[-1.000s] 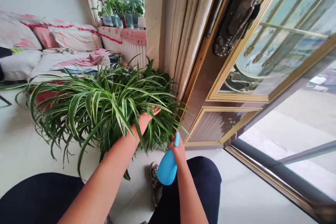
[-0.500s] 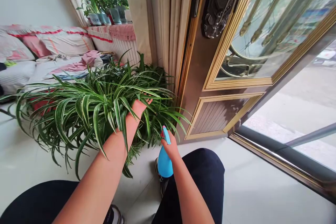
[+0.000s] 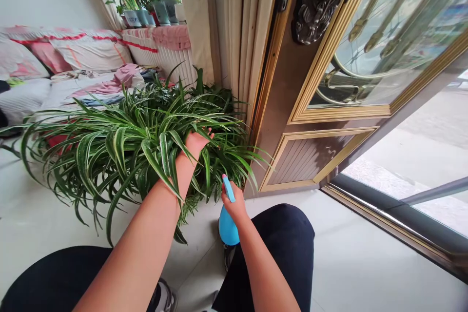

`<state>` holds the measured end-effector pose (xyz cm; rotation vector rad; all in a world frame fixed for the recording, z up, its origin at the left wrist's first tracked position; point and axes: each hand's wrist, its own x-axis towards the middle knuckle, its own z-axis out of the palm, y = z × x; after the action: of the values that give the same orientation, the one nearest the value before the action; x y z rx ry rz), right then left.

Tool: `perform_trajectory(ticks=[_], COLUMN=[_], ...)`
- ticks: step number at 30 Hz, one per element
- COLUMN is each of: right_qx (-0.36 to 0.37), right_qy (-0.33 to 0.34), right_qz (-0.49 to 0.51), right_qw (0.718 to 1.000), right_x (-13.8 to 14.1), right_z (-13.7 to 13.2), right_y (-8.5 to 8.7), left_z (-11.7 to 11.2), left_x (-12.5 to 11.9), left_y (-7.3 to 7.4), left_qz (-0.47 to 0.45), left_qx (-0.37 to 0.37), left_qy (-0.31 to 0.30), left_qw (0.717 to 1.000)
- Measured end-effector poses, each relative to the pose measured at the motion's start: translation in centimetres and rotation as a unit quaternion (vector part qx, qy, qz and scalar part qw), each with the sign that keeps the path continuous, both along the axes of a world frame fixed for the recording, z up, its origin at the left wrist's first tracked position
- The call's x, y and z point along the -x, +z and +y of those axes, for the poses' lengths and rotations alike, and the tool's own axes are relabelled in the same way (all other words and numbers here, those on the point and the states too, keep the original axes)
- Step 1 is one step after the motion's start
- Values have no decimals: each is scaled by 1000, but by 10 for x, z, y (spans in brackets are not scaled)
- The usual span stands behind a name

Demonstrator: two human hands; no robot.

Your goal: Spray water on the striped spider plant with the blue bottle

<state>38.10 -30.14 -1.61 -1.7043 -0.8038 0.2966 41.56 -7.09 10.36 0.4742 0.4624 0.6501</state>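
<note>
A large spider plant with long green-and-white striped leaves spreads before me, some leaves looking wet. My left hand reaches in among its right-hand leaves; the fingertips that show are apart, and leaves cover part of the hand. Lower and to the right, my right hand is wrapped round the neck of a blue spray bottle. The bottle's light-blue head has a pink nozzle tip pointing toward the plant. The pot under the foliage is hidden.
A brown door with gold trim stands to the right, beside a beige curtain. A sofa with cloths is at the back left. Potted plants line the windowsill. My knees flank the pale tiled floor.
The view has shifted slightly. My left hand stays among the leaves with its fingertips a little more visible. My right hand and the spray bottle have moved slightly left in view.
</note>
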Motion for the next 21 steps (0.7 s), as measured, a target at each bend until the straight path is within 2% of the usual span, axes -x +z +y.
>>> perform_trajectory(ticks=[7, 12, 21], right_qx=[37, 87, 147], right_qy=[109, 114, 74], right_qz=[-24, -19, 0], right_qw=[993, 989, 986], right_x=[28, 45, 45], right_z=[16, 29, 35], right_y=[-4, -17, -33], left_z=[3, 7, 14], left_x=[1, 1, 2], left_y=[-1, -4, -6], left_qz=[14, 22, 30], left_qx=[1, 0, 5], left_qy=[-9, -16, -24], left_qw=[1000, 1000, 999])
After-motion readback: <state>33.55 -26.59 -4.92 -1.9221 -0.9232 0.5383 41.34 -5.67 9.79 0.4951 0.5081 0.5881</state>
